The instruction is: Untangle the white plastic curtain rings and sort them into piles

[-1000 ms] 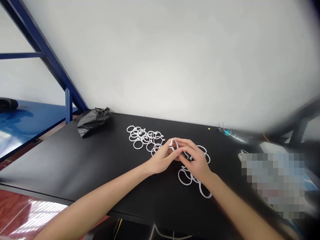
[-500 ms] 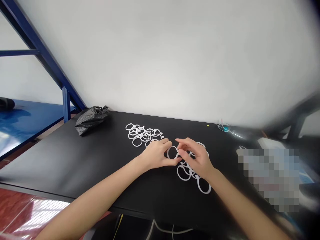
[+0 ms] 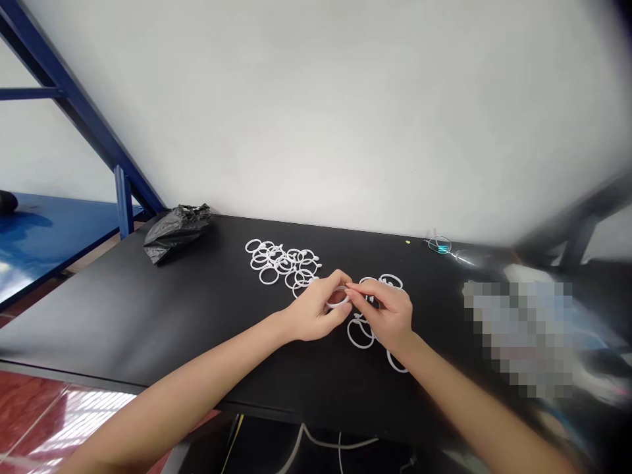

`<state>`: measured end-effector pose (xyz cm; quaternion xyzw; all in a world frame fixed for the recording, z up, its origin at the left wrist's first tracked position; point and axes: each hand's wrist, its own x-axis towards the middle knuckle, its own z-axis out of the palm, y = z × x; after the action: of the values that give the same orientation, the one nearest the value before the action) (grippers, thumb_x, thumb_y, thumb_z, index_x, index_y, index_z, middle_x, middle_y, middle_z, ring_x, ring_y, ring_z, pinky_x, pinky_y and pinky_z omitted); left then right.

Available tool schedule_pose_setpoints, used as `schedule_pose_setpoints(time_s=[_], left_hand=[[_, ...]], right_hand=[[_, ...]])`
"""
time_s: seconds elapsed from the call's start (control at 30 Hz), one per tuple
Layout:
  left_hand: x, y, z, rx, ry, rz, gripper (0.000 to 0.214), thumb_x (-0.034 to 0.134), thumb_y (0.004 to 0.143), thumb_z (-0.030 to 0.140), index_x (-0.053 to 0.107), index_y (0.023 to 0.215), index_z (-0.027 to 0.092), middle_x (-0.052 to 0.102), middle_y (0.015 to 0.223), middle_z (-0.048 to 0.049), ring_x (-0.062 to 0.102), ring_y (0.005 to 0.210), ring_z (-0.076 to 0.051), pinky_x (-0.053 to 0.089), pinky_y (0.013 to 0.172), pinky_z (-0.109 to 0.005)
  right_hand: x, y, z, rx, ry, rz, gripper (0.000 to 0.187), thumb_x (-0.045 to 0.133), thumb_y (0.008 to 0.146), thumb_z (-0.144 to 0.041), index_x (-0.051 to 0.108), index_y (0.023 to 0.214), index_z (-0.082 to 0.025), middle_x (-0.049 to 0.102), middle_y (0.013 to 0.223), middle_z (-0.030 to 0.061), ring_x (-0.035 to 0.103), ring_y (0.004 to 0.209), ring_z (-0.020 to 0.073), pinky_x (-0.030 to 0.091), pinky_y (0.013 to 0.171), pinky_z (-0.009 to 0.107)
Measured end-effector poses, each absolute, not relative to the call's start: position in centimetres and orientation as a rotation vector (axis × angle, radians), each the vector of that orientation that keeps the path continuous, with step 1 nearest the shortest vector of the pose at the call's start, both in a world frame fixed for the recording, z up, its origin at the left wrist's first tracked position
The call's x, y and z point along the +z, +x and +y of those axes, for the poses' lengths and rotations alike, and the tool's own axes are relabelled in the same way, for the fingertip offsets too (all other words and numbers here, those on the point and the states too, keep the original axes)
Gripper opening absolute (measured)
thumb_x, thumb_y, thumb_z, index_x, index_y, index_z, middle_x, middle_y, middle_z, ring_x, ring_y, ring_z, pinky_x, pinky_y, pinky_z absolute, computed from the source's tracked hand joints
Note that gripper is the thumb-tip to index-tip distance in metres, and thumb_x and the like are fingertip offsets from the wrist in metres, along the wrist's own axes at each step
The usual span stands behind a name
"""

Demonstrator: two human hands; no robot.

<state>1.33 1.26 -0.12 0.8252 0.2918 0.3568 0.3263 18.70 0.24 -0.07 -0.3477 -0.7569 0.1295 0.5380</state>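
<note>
- Your left hand (image 3: 316,309) and right hand (image 3: 389,313) are meeting near the middle of the frame, and both are holding one white ring (image 3: 338,305).
- That ring is sitting right between them: your left thumb and finger are curving around its left side, and your right fingertips are pinching and covering its right end.
- It is round, so no way across is longer; it is tilting and looking flat. Both hands are touching it, so neither is nearer.
- Under and beside your right hand, loose rings (image 3: 365,324) are lying in a bunch, and that hand is hiding some.
- Just past your left hand, a bigger bunch of rings (image 3: 284,263) is lying on the black table (image 3: 148,316), many crossing each other.
- Farther back, a crumpled black bag (image 3: 176,232) is sitting left of the middle, well apart and out of the way.
- At the back right, a thin wire loop (image 3: 440,247) is lying near the white wall (image 3: 316,131).
</note>
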Motion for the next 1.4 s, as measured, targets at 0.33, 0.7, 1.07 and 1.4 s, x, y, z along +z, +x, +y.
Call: schedule_pose_setpoints(time_s=[0.33, 0.7, 1.07, 1.4], left_hand=[[-0.8, 1.4, 1.3, 1.027, 2.413, 0.904, 0.042, 0.015, 0.101, 0.041, 0.042, 0.078, 0.019, 0.049, 0.063, -0.0004, 0.038, 0.048, -0.012, 0.03, 0.047, -0.026], [-0.4, 1.0, 1.8, 0.991, 2.49, 1.086, 0.035, 0.021, 0.101, 0.036, 0.046, 0.083, 0.019, 0.053, 0.065, -0.0004, 0.046, 0.05, -0.012, 0.033, 0.05, -0.025], [-1.8, -0.3, 4.6, 0.933, 2.735, 1.547, 0.032, 0.051, 0.095, 0.041, 0.053, 0.112, 0.015, 0.059, 0.117, -0.0137, 0.055, 0.103, -0.028, 0.044, 0.089, -0.043], [-0.7, 0.9, 2.7, 0.904, 2.795, 1.172, 0.012, 0.049, 0.096, 0.025, 0.058, 0.096, 0.017, 0.065, 0.094, -0.0055, 0.056, 0.089, -0.021, 0.042, 0.09, -0.037]], right_hand=[[0.5, 18.0, -0.6, 0.381, -0.81, -1.789, 0.014, 0.061, 0.089, -0.017, 0.073, 0.086, -0.023, 0.072, 0.07, 0.0006, 0.065, 0.057, 0.0143, 0.053, 0.052, 0.026], [0.9, 19.2, 0.7, 0.664, -1.009, -1.719, 0.027, 0.051, 0.096, -0.033, 0.072, 0.084, -0.022, 0.073, 0.073, 0.0023, 0.071, 0.068, 0.0174, 0.058, 0.066, 0.03], [0.3, 23.5, 4.4, 0.487, -1.543, -2.137, 0.025, 0.074, 0.073, -0.032, 0.071, 0.095, -0.022, 0.072, 0.101, 0.0048, 0.067, 0.098, 0.0272, 0.053, 0.088, 0.043], [-0.1, 23.2, 4.7, 0.531, -1.406, -2.01, 0.015, 0.063, 0.077, -0.021, 0.07, 0.09, -0.019, 0.075, 0.091, 0.0056, 0.069, 0.079, 0.0207, 0.055, 0.073, 0.035]])
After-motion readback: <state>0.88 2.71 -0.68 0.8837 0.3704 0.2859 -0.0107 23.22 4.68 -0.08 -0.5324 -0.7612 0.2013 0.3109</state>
